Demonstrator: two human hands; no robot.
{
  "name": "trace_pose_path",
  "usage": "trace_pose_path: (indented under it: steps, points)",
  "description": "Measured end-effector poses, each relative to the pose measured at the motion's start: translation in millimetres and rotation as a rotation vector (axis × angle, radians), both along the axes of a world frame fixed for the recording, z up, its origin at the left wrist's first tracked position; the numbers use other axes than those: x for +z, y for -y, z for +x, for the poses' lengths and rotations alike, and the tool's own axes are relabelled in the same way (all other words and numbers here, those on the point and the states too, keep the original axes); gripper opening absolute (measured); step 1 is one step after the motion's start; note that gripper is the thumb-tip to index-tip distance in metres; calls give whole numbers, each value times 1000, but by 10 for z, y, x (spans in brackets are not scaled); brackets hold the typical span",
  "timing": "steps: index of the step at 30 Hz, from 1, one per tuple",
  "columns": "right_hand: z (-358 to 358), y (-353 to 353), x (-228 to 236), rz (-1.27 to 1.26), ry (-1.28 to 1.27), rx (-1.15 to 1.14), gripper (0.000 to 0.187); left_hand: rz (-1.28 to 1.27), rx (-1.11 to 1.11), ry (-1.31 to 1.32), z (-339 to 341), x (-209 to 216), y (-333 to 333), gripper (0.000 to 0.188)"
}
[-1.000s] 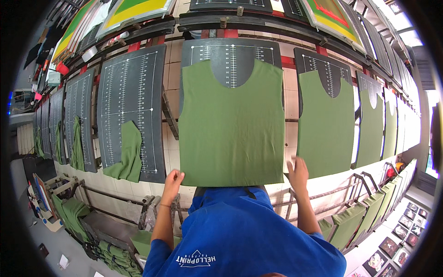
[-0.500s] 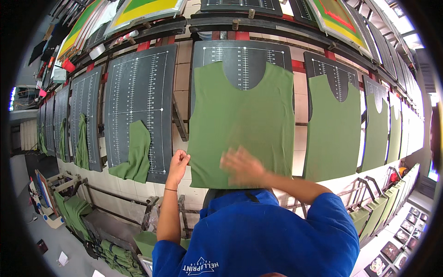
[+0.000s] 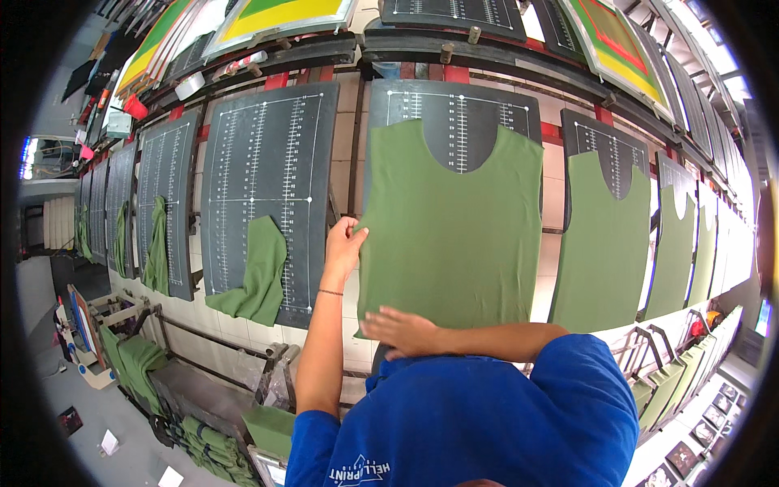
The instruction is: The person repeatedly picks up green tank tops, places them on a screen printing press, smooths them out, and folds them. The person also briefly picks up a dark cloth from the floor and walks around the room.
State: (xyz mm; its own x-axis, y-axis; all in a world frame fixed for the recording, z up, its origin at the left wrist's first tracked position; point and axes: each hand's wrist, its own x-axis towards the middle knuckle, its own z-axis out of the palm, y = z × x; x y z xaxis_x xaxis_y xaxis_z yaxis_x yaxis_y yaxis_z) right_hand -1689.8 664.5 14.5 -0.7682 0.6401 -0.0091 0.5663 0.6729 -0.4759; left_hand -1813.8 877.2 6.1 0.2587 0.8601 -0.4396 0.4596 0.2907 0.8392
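Observation:
A green cut fabric panel (image 3: 454, 252) with a deep rounded neckline lies spread over a dark board (image 3: 393, 109) marked with white scale lines. Along the panel's left edge, about midway up, my left hand (image 3: 345, 247) pinches the cloth between thumb and fingers. My right hand (image 3: 398, 333) rests flat on the lower left corner of the panel, fingers stretched out to the left. Small wrinkles run down the panel's right side. On the neighbouring board (image 3: 268, 154) to the left lies a crumpled green fabric piece (image 3: 266, 268).
More boards with flat green panels (image 3: 604, 260) continue to the right. Several boards to the left carry bunched green cloth (image 3: 156, 243). Beyond the boards runs a dark rail (image 3: 487, 58) with framed screens (image 3: 280, 20). Folded green cloth (image 3: 207, 450) sits at lower left.
My left hand has moved farther up the panel's left edge. My right hand has swept left and nearer to me, from the lower middle to the lower left corner. The view has shifted slightly.

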Motion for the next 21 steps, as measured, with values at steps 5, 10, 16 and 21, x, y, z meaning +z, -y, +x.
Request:
trace_pose_path:
  steps: [5,10,16,21]
  points:
    - [919,-1123,123,-200,92,-135,94,99,2,-39,-4,22,78,12]
    - [1964,-3086,-46,308,234,-546,87,35,19,39,-48,57,283,13]
    - [822,-2435,102,196,168,-666,93,86,232,51,-245,-40,498,17]
    - [-140,-140,-196,-42,-90,9,93,400,268,-194,-465,89,690,16]
